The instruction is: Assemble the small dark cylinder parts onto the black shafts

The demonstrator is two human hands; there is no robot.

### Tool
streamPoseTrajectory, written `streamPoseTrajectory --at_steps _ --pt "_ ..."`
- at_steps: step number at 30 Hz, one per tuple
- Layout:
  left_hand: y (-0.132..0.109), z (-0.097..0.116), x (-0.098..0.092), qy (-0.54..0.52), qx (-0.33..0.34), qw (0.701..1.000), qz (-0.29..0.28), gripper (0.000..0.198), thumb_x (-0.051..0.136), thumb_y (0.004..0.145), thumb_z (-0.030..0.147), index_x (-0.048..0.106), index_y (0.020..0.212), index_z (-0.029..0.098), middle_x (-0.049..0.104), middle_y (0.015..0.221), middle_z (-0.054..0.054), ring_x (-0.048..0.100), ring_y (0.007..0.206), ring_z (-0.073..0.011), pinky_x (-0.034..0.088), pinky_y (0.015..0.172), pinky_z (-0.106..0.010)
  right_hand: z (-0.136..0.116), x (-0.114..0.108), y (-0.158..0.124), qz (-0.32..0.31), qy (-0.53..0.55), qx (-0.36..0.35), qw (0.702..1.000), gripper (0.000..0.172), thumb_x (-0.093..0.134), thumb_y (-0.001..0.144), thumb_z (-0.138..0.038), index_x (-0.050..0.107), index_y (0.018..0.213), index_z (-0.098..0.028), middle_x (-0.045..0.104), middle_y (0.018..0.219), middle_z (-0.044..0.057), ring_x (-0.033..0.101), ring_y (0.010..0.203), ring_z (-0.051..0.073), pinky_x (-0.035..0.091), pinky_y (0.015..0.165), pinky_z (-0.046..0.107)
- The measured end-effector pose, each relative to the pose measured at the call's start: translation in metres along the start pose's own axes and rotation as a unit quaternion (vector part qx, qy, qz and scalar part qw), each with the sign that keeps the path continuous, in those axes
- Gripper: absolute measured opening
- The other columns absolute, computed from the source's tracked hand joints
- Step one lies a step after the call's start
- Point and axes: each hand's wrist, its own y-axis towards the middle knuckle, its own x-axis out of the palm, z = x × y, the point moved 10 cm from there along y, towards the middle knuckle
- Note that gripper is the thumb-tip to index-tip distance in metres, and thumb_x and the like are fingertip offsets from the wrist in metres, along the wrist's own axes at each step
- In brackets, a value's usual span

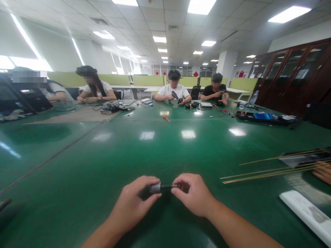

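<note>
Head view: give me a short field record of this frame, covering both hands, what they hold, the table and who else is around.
left hand: pinches the grey end of a small cylindrical part
right hand: pinches the part's thin dark end
surface: glossy green table beneath both hands
to the right: thin brass-coloured rods, white flat device, another person's hand at the edge
far side: seated people with tools; red-handled screwdriver lying on the table
</note>
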Motion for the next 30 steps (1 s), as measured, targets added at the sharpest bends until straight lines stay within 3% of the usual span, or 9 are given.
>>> streamPoseTrajectory --at_steps 30 --pt "0.0006 0.0017 -0.0021 0.001 0.005 1.0 0.005 0.023 0.074 0.08 0.026 0.07 0.103 0.025 0.076 0.097 -0.002 0.073 0.088 -0.0183 0.059 0.082 -0.027 -0.0003 -0.0005 -0.0001 0.002 -0.001 -0.005 1.0 0.003 0.07 0.079 -0.021 0.072 0.08 -0.02 0.068 0.071 -0.001 0.061 0.064 0.013 0.044 0.061 0.023"
